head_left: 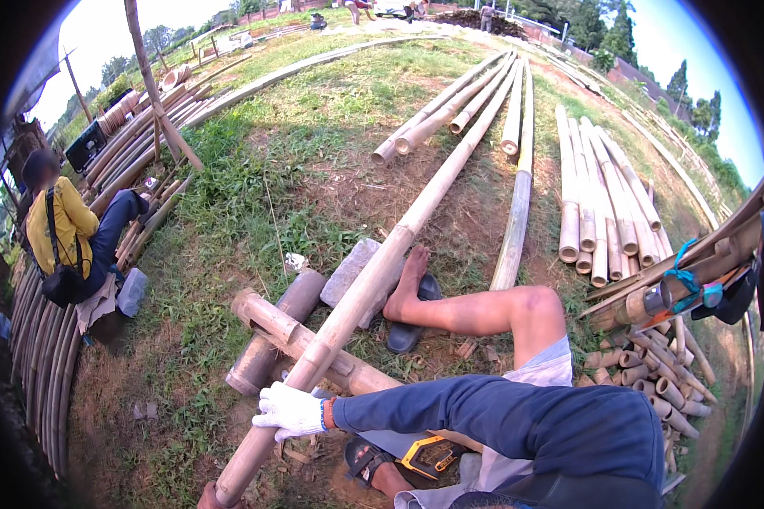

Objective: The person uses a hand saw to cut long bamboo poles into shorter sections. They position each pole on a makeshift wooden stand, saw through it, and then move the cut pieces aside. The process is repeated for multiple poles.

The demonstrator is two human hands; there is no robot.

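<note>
A long bamboo pole (407,220) runs from the lower left far up the yard. My right hand (290,411), in a white knitted glove, is closed round it near its near end. At the lower edge my left hand (210,495), bare and mostly cut off, grips the very end. The pole rests across a notched bamboo piece (361,373), which lies over a thick, dark bamboo length (272,339). A grey stone block (348,276) sits beside them. Under my right forearm is a hand saw (427,455) with a yellow and black handle, its blade partly hidden.
More bamboo poles (450,106) lie ahead, with another bundle (603,195) to their right. Short cut bamboo pieces (654,373) are heaped at right. A person in a yellow top (64,225) sits at left by stacked poles (47,382). A dark sandal (412,327) lies near my bare foot.
</note>
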